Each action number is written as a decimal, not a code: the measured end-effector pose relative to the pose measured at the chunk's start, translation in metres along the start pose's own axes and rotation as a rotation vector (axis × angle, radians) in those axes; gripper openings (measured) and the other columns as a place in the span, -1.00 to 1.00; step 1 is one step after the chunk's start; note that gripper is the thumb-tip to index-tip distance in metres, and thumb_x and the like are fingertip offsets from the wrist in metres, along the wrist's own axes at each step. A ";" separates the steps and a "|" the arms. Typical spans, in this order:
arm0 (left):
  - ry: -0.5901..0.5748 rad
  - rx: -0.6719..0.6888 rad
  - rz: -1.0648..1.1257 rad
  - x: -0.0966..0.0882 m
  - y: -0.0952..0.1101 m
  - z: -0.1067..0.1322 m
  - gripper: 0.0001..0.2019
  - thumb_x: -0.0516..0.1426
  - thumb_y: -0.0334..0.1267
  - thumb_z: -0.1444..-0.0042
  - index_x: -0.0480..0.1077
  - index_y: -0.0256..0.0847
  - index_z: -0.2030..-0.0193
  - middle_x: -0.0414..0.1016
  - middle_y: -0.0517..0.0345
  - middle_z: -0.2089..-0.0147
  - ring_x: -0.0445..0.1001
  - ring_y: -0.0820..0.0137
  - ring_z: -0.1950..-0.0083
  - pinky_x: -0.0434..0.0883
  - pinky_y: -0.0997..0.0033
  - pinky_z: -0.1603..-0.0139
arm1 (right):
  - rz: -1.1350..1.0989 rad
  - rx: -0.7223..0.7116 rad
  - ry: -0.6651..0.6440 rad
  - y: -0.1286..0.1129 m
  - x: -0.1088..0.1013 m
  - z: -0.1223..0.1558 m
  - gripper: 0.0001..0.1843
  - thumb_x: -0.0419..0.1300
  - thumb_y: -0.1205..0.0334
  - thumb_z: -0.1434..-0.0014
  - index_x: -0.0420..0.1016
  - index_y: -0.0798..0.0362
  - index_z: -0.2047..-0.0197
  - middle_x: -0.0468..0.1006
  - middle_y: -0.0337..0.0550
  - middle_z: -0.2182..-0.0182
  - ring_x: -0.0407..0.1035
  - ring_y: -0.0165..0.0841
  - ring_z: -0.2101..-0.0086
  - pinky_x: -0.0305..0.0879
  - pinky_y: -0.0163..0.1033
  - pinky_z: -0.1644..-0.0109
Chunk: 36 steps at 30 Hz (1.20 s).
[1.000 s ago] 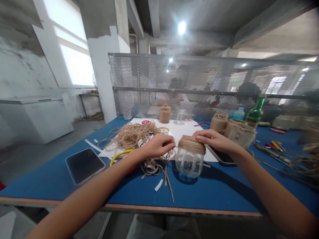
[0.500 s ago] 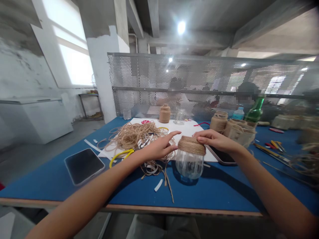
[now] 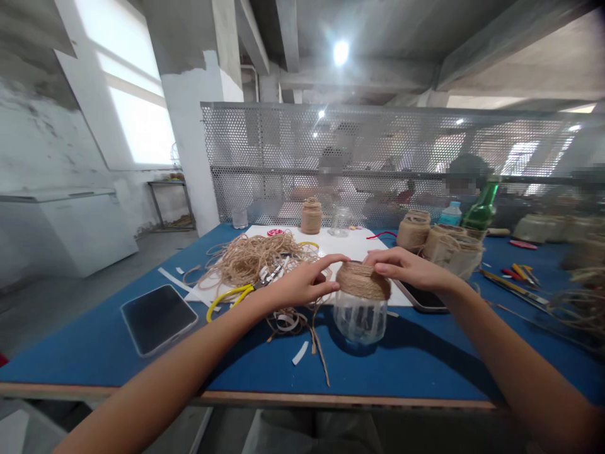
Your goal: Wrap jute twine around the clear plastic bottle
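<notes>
A glass jar (image 3: pixel 360 318) with twine (image 3: pixel 363 280) wound around its neck is in front of me, roughly upright. My right hand (image 3: pixel 401 265) grips its rim from the right, thumb on the twine and fingers over the top. From the left, my left hand (image 3: pixel 307 280) presses its index finger on the rim and its thumb against the twine. Whether the jar's base touches the table is hard to tell. Beside my left hand lie a heap of loose twine (image 3: pixel 255 255) and yellow-handled scissors (image 3: pixel 231 296).
A tablet-like dark slab (image 3: pixel 159 318) lies at left on the blue table (image 3: pixel 246 372). Twine-wrapped jars (image 3: pixel 413 231), a green bottle (image 3: pixel 483 205) and another dark device (image 3: pixel 425 299) are at right. A wrapped jar (image 3: pixel 311 216) stands before the mesh partition (image 3: pixel 283 142). People sit beyond it.
My left hand has moved slightly right, its index finger and thumb coming onto the jar's neck. The right hand keeps its hold on the rim.
</notes>
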<state>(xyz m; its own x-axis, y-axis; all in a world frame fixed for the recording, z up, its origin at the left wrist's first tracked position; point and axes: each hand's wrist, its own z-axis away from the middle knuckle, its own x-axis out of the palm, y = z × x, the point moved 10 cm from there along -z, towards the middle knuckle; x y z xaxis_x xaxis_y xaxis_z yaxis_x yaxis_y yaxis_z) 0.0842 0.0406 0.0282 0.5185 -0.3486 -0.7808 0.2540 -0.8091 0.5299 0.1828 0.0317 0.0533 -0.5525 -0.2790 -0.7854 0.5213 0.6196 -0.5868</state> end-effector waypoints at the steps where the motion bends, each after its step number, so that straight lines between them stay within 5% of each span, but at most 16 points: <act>1: 0.012 -0.011 0.005 0.000 0.001 0.000 -0.51 0.02 -0.19 -0.16 0.01 -0.17 -0.21 0.04 0.42 0.66 0.05 0.55 0.64 0.01 0.57 0.58 | 0.051 0.008 0.032 -0.002 -0.002 -0.001 -0.55 -0.11 -0.05 -0.22 0.39 0.12 0.36 0.36 -0.18 0.44 0.21 -0.39 0.40 0.12 -0.29 0.31; 5: 0.082 -0.078 0.013 0.001 0.004 -0.001 -0.52 0.07 -0.14 -0.11 0.07 -0.17 -0.15 0.09 0.42 0.64 0.11 0.55 0.61 0.05 0.57 0.56 | 0.184 0.033 0.167 -0.008 -0.007 -0.004 -0.56 -0.11 -0.02 -0.22 0.44 0.11 0.33 0.41 -0.17 0.46 0.24 -0.36 0.38 0.13 -0.26 0.26; 11: 0.141 -0.079 -0.016 0.003 0.010 -0.002 -0.50 0.10 -0.12 -0.08 0.09 -0.16 -0.14 0.11 0.41 0.64 0.13 0.54 0.60 0.06 0.55 0.55 | 0.106 0.021 0.196 -0.012 -0.004 -0.005 -0.65 -0.02 0.06 -0.20 0.46 0.13 0.29 0.45 -0.16 0.41 0.28 -0.37 0.36 0.16 -0.29 0.27; 26: 0.034 -0.014 0.109 -0.001 0.002 0.000 -0.43 0.06 -0.09 -0.12 -0.02 -0.14 -0.24 0.08 0.39 0.62 0.12 0.55 0.60 0.05 0.56 0.57 | -0.278 0.069 0.234 0.013 -0.002 -0.003 -0.72 0.06 0.06 -0.16 0.42 0.11 0.33 0.40 -0.19 0.40 0.25 -0.40 0.36 0.14 -0.32 0.28; 30: 0.024 -0.049 0.096 -0.006 -0.004 0.001 -0.41 0.08 -0.07 -0.09 0.00 -0.19 -0.22 0.03 0.39 0.61 0.11 0.54 0.59 0.05 0.56 0.57 | -0.326 0.061 0.200 0.016 -0.001 -0.003 -0.73 0.05 0.07 -0.17 0.42 0.10 0.28 0.42 -0.17 0.37 0.27 -0.37 0.32 0.17 -0.29 0.23; 36: 0.034 -0.106 -0.017 -0.002 0.000 0.002 -0.39 0.12 0.04 0.00 0.09 -0.21 -0.13 0.15 0.35 0.59 0.20 0.49 0.56 0.09 0.53 0.54 | -0.099 0.026 0.096 0.003 0.000 -0.004 -0.63 -0.01 0.01 -0.19 0.43 0.14 0.29 0.45 -0.12 0.33 0.29 -0.32 0.28 0.17 -0.23 0.17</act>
<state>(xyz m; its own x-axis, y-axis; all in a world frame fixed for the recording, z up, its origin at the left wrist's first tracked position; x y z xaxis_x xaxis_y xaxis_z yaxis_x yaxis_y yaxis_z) 0.0820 0.0401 0.0291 0.5399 -0.3176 -0.7795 0.3474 -0.7595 0.5501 0.1817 0.0371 0.0522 -0.6612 -0.2655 -0.7017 0.4771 0.5730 -0.6664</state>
